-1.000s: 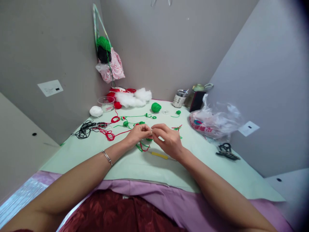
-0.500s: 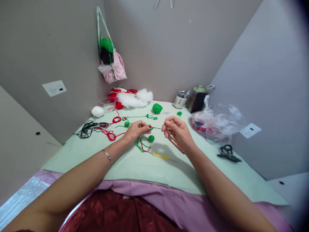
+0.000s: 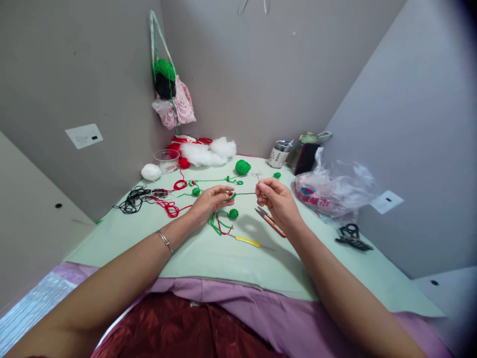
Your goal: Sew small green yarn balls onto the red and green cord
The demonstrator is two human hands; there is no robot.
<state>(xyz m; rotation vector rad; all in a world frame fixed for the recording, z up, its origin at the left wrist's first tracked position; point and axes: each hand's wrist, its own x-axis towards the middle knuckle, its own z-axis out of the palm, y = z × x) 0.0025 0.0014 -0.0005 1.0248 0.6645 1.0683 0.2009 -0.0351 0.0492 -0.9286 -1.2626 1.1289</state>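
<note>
My left hand pinches a small red and green crocheted piece at its fingertips. A thin dark thread runs taut from that piece to my right hand, whose thumb and fingers are closed on a thin needle pointing up. Below my left hand lie a small green yarn ball and loose green and red strands. A yellow-handled crochet hook rests nearer me, and orange-handled scissors lie beneath my right hand.
Black yarn and red yarn tangle at the left. White stuffing, a plastic cup and a green ball are behind. A plastic bag and a black hair claw lie at the right.
My right hand has moved slightly right, away from my left, and more dark thread shows between them. The needle now points up above the fingers, and the scissors' blades have come into view.
</note>
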